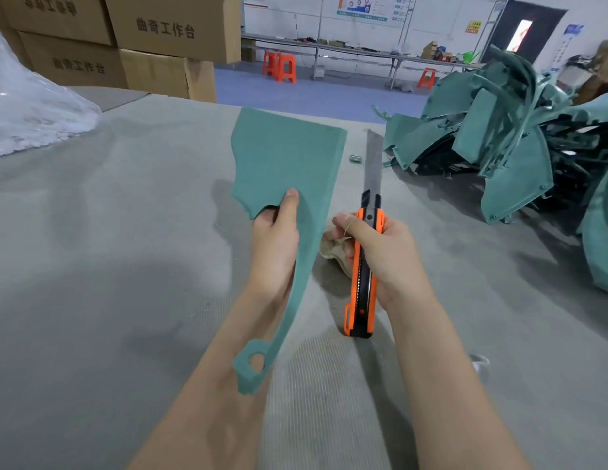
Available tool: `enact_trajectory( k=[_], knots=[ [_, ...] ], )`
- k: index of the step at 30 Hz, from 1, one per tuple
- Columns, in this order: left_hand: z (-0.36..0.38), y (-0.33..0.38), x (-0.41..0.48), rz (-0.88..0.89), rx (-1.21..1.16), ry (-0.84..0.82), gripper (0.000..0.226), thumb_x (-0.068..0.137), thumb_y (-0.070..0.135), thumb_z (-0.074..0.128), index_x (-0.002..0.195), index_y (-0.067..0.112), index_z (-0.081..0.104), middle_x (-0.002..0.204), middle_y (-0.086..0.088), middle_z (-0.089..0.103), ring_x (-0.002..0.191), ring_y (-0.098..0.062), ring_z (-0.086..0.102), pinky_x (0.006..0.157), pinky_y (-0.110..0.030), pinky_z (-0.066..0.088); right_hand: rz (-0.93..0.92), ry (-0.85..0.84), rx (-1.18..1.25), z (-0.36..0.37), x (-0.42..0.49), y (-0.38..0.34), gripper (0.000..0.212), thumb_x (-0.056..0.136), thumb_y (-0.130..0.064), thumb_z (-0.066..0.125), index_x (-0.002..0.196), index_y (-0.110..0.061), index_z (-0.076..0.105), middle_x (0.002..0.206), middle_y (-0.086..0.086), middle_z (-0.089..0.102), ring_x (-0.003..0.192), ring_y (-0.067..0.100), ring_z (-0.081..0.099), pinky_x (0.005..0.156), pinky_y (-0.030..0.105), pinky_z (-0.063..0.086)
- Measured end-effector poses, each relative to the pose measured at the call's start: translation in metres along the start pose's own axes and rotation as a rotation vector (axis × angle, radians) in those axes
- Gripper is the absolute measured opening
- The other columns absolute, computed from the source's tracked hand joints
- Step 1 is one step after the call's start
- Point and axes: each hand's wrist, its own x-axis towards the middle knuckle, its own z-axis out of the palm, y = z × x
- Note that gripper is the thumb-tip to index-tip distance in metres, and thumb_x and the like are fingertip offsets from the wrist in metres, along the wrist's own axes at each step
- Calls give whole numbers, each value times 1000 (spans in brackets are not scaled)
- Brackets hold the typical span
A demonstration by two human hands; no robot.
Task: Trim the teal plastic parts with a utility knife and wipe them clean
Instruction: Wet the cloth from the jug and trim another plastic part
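Observation:
My left hand [274,242] grips a flat teal plastic part [285,157] at its lower left notch, thumb on top, holding it up above the grey table [126,266]. The part narrows into a long curved tail ending in a ring near my forearm. My right hand [380,252] grips an orange and black utility knife [363,273], its long blade extended and pointing away, just right of the part's edge. A beige cloth [333,252] is bunched under the right hand's fingers, partly hidden.
A heap of teal plastic parts [519,144] fills the table's right side. A small metal piece [355,159] lies near the blade tip. White plastic wrap [31,113] sits at the far left, cardboard boxes [126,39] behind it. Orange stools [279,66] stand beyond.

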Motion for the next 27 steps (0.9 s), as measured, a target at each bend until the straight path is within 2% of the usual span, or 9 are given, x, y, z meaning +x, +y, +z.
enact_trajectory(
  k=[2,5,8,12,14,16,19,23,27],
  knots=[
    [-2,0,2,-3,2,14,17,100,23,48,107,16,62,96,13,67,79,6,64,66,-6,48,-27,136,-93,-8,3,0,27,91,-12,65,65,-8,59,55,2,62,39,10,46,45,20,41],
    [-3,0,3,0,0,29,14,100,22,48,101,19,62,94,15,66,76,9,62,65,-4,46,-71,244,-287,-20,8,2,32,89,-16,66,59,-12,58,51,-4,57,42,10,46,51,26,41],
    [-3,-1,3,8,5,39,18,100,21,47,108,15,62,97,12,66,77,7,63,64,-4,46,-75,212,-372,-23,9,3,15,86,-10,63,78,2,61,53,-3,61,45,10,48,55,31,43],
    [-4,-1,4,-1,5,70,21,100,23,48,113,12,62,102,9,67,86,-1,63,68,-6,47,-98,183,-530,-22,8,4,18,86,-14,64,88,3,56,79,23,63,63,24,53,70,47,51],
    [-4,-1,4,4,0,79,19,100,22,48,111,13,62,98,11,66,81,3,62,65,-5,46,-83,142,-582,-21,7,2,13,86,-16,65,85,-7,55,73,11,57,66,22,52,71,44,49],
    [-4,0,3,-1,-14,76,20,100,21,48,112,13,61,103,9,67,88,-1,63,70,-8,47,-59,77,-592,-22,7,2,13,86,-16,63,84,-14,51,69,0,51,64,18,49,68,36,44],
    [-6,0,4,-7,-15,92,19,100,22,48,111,15,61,107,8,67,95,-7,63,73,-10,47,-62,-19,-664,-24,8,2,9,90,-16,60,87,-12,53,67,-2,55,62,13,54,64,28,47],
    [-9,1,7,-21,-31,117,12,99,23,48,99,20,61,96,13,65,84,0,62,67,-9,48,-31,-93,-752,-26,8,6,17,91,-17,59,97,-1,61,75,13,67,77,31,66,81,44,56],
    [-10,1,8,-41,-53,118,15,99,24,49,89,24,60,94,13,66,85,-3,63,74,-19,47,16,-45,-514,-21,6,4,31,100,-30,51,90,-3,62,62,5,63,49,13,56,54,28,54]
  ],
)
